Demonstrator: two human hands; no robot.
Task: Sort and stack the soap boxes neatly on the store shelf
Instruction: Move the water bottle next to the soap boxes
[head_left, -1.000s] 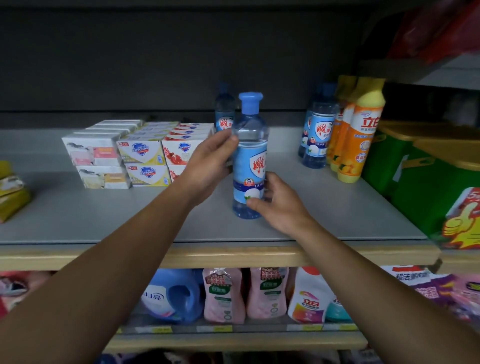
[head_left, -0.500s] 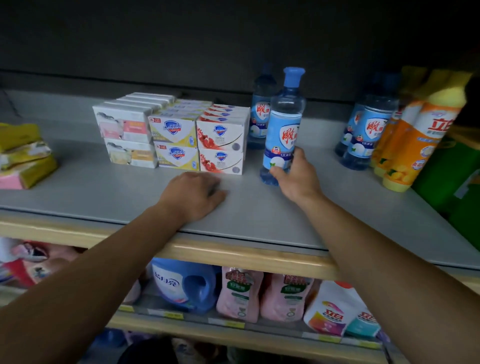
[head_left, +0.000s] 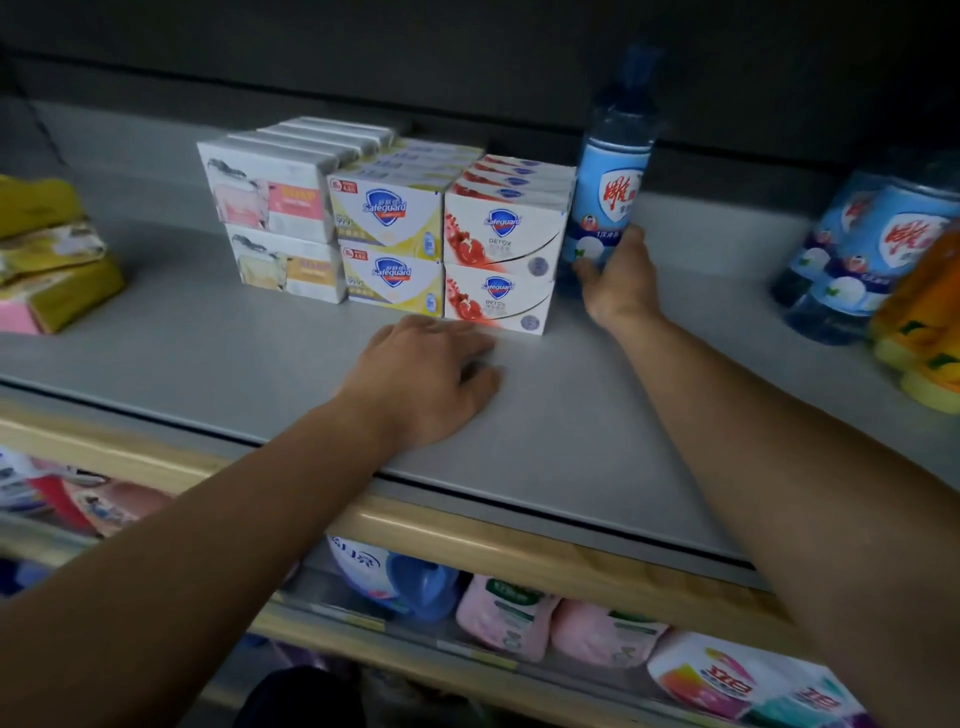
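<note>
The soap boxes (head_left: 395, 223) are sitting two-high in three tidy rows at 11 o'clock (sorting looks nearly finished). The right hand (head_left: 618, 280) is gripping a blue bottle (head_left: 613, 176) beside them; the left hand (head_left: 426, 379) is resting loosely on the shelf (head_left: 208, 353).

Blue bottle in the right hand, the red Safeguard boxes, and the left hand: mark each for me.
blue bottle (head_left: 615, 192): head view, on its label.
red Safeguard boxes (head_left: 501, 231): head view, front face of the top box.
left hand (head_left: 423, 382): head view, back of the hand.
</note>
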